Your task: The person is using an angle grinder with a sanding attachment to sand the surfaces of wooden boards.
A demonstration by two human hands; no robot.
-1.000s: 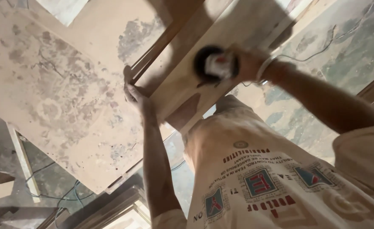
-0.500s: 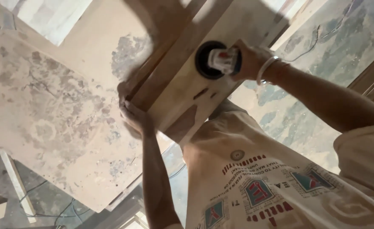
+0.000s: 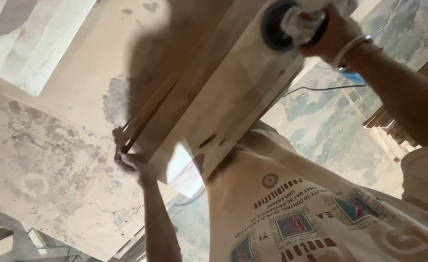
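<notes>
A long pale wooden board (image 3: 214,102) lies slanted on a stained workbench top (image 3: 44,165), its near end against my apron. My right hand (image 3: 333,34) grips a round sander with a black disc (image 3: 284,24) and presses it on the board's far end. My left hand (image 3: 131,162) clasps the board's near left corner, beside thin strips that run along its left edge. A bracelet circles my right wrist.
A printed sack apron (image 3: 296,218) covers my front. A black cable (image 3: 316,89) trails from the sander over the patchy floor (image 3: 335,126). Stacked timber (image 3: 393,131) sits at the right. A lighter board (image 3: 34,43) lies at the upper left.
The sander has travelled along the board away from me. My left hand stays on the near corner. The view has closed in on the board.
</notes>
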